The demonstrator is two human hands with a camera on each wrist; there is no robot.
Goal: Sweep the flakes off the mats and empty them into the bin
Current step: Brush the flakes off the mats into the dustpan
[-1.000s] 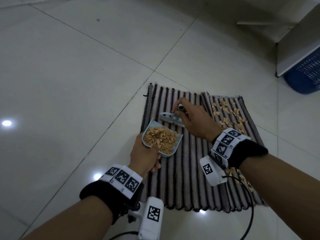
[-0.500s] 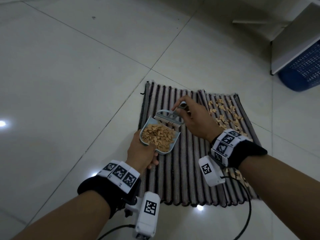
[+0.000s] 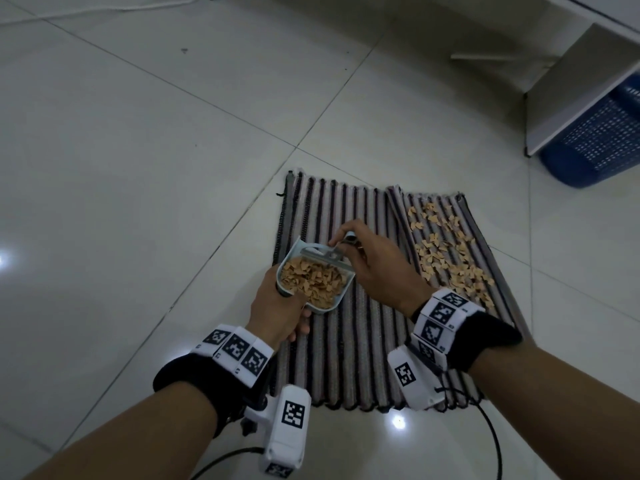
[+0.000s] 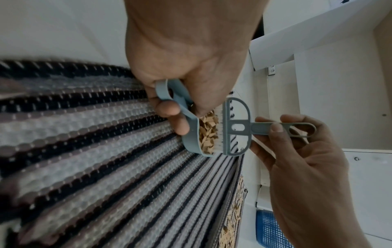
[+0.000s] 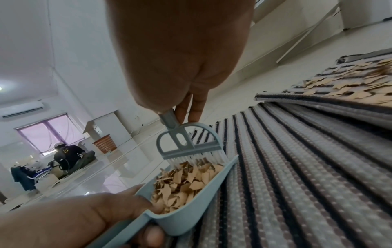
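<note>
Left mat (image 3: 346, 341) looked swept: your left hand (image 3: 277, 313) gripped the loaded dustpan (image 3: 313, 282), right hand (image 3: 377, 268) pinched the brush (image 3: 320, 253); right mat's flakes (image 3: 446, 258) and the bin (image 3: 602, 140) run remained.

Glossy white tile floor (image 3: 138, 168), ceiling-light glare spots lower centre; white cabinet (image 3: 581, 88) upper right — window (image 5: 51, 134) with purple cast, wall air conditioner (image 5: 23, 109), far left.

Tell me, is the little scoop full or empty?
Full. The dustpan in the left hand is heaped with tan flakes, with the brush bristles resting on them.
</note>
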